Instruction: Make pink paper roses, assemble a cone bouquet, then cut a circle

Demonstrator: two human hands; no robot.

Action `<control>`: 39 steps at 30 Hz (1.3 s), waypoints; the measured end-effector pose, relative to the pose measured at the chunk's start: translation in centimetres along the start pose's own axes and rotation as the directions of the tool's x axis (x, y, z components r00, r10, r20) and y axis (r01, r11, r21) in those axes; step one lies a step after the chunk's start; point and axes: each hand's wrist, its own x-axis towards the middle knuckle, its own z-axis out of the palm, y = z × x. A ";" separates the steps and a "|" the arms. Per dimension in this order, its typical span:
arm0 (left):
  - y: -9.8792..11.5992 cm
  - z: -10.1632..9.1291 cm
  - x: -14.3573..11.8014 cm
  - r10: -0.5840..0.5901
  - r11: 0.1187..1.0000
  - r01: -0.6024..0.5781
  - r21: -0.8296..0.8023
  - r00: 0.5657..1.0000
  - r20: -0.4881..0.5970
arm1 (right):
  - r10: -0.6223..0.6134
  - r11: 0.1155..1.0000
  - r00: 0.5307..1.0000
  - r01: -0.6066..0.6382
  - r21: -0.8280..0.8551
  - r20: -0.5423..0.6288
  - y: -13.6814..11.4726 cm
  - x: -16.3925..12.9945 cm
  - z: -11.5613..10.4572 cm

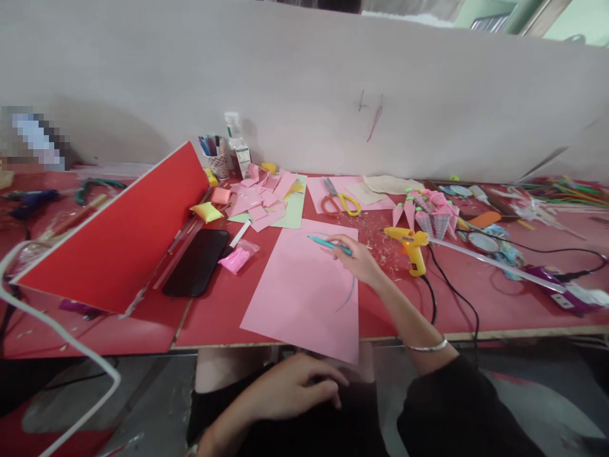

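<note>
A teal pen (330, 244) is pinched in my right hand (354, 257), its tip pointing left near the top of a pink paper sheet (295, 292). On the sheet's right side a grey curved line (351, 297) runs partly hidden beneath my wrist. The paper's lower end hangs over the table's front edge. Below that edge, my left hand (299, 386) lies over my lap with loosely bent fingers apart and nothing in them. Just beyond the sheet lie scissors (340, 202) with one orange and one yellow handle.
A yellow glue gun (410, 246) with a cord lies right of the paper, near several pink cones (431, 214). To the left are a black phone (196, 263), a pink packet (240, 256) and a leaning red board (128, 235). Paper scraps (259, 197) lie behind.
</note>
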 end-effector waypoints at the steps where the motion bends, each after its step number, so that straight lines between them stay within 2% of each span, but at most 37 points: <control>1: 0.1 -0.8 -0.6 0.004 1.000 -0.005 -0.005 0.998 -0.058 | 0.028 0.999 1.000 -0.028 0.043 -0.005 0.0 0.6 0.4; 3: 0.1 -2.5 -1.7 0.003 1.000 -0.008 -0.021 0.975 -0.224 | 0.079 0.991 0.996 -0.074 0.113 -0.041 0.1 1.8 1.3; 4: 0.0 -3.3 -2.0 0.007 1.000 -0.011 -0.011 0.945 -0.326 | 0.093 0.987 0.994 -0.084 0.134 -0.056 0.1 2.2 1.8; 5: -0.2 -4.0 -2.3 0.024 0.999 -0.008 0.038 0.888 -0.460 | 0.098 0.985 0.993 -0.088 0.148 -0.063 0.2 2.6 2.3; 7: -1.0 -5.2 -2.4 0.094 0.983 0.047 0.178 0.704 -0.704 | 0.080 0.988 0.994 -0.070 0.139 -0.070 0.5 3.0 3.3; 8: -1.5 -5.7 -2.4 0.118 0.967 0.107 0.230 0.613 -0.782 | 0.068 0.991 0.995 -0.058 0.124 -0.077 0.7 3.1 3.7; 9: -2.1 -6.1 -2.3 0.126 0.950 0.172 0.262 0.556 -0.821 | 0.059 0.993 0.994 -0.050 0.106 -0.089 0.9 3.1 4.0; 10: -2.7 -6.4 -2.1 0.128 0.934 0.220 0.283 0.532 -0.837 | 0.053 0.995 0.993 -0.044 0.087 -0.103 1.0 3.1 4.2; 13: -4.1 -6.6 -1.7 0.124 0.881 0.332 0.337 0.526 -0.842 | 0.054 0.998 0.991 -0.048 0.051 -0.119 1.4 3.1 4.5; 17: -4.7 -6.3 -1.6 0.138 0.791 0.427 0.438 0.574 -0.807 | 0.041 0.999 0.994 -0.038 0.035 -0.102 1.3 3.2 4.4; 21: -4.6 -6.3 -1.7 0.188 0.731 0.441 0.521 0.603 -0.775 | 0.026 1.000 0.994 -0.024 0.020 -0.102 1.1 3.2 4.5; 31: -5.0 -6.2 -1.5 0.259 0.650 0.472 0.595 0.599 -0.758 | -0.014 1.000 0.997 0.013 -0.003 -0.074 1.2 3.0 5.1; 35: -5.0 -6.3 -1.6 0.252 0.661 0.466 0.588 0.600 -0.759 | -0.031 0.999 0.999 0.030 0.031 0.026 0.9 2.8 4.8; 39: -5.0 -6.3 -1.6 0.229 0.667 0.473 0.575 0.605 -0.763 | -0.020 0.990 0.966 -0.016 0.137 0.260 0.9 2.7 3.6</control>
